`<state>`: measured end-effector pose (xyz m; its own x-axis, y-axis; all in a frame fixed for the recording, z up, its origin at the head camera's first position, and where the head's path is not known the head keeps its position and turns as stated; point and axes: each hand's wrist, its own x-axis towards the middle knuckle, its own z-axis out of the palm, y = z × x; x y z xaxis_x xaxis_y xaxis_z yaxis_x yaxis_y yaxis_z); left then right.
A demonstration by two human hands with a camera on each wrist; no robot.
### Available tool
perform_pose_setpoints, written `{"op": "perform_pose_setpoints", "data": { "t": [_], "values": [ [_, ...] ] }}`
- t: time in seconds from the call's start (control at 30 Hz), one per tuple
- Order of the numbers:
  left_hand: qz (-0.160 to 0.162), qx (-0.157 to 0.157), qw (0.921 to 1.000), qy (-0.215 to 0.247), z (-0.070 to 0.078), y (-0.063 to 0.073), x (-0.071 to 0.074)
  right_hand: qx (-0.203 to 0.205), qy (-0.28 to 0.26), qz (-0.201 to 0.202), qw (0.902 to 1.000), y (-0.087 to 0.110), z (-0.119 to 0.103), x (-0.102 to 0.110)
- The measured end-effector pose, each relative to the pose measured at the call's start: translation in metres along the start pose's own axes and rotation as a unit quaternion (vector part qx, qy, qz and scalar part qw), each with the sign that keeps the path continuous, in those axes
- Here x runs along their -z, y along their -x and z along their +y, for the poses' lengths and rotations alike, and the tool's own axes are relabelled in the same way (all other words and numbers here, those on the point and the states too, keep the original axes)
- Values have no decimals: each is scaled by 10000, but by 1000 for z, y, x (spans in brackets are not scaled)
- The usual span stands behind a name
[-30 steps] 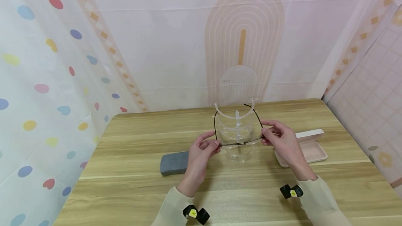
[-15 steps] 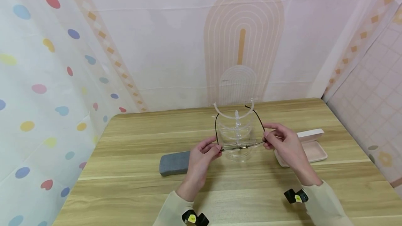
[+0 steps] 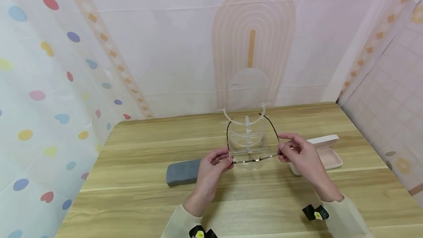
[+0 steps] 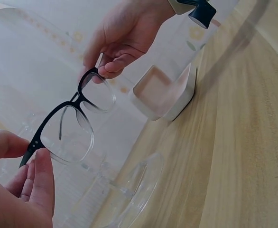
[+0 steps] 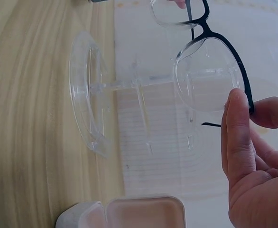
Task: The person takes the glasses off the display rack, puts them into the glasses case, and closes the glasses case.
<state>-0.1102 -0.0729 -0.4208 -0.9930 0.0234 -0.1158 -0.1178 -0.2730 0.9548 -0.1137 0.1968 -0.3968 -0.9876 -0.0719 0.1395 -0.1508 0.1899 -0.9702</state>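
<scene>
A pair of eyeglasses (image 3: 256, 160) is held up in front of a clear plastic glasses stand (image 3: 248, 135). Its frame is black along the top and clear below, with both temples unfolded and pointing toward the stand. My left hand (image 3: 210, 173) pinches the frame's left corner between thumb and fingers. At the opposite corner, near the hinge, my right hand (image 3: 303, 159) pinches it too. In the left wrist view the black brow line and bridge (image 4: 76, 100) show plainly. The stand's curved base (image 5: 77, 95) appears on the tabletop in the right wrist view.
To the left lies a closed grey glasses case (image 3: 182, 173), partly behind my left hand. An open pale pink case (image 3: 330, 159) sits right of the stand, partly covered by my right hand. A patterned curtain (image 3: 178, 54) hangs behind the wooden table (image 3: 138, 201).
The front of the glasses has come down and back toward me, a little farther from the stand. Both hands moved with it and kept their pinch. The cases and stand stayed put.
</scene>
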Motion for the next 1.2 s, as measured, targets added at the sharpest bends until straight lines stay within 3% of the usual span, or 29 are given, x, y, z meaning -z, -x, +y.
{"op": "perform_pose_setpoints", "data": {
  "t": [0.53,0.87,1.2],
  "values": [
    [-334,160,9991,-202,-6,7,6,-357,227,-211,9989,14,4,2],
    [-636,321,9968,-374,-9,10,13,-388,63,-376,9985,21,11,-1],
    [-735,332,9953,-527,-10,11,14,-335,175,-353,9987,22,11,-1]
  ]
}}
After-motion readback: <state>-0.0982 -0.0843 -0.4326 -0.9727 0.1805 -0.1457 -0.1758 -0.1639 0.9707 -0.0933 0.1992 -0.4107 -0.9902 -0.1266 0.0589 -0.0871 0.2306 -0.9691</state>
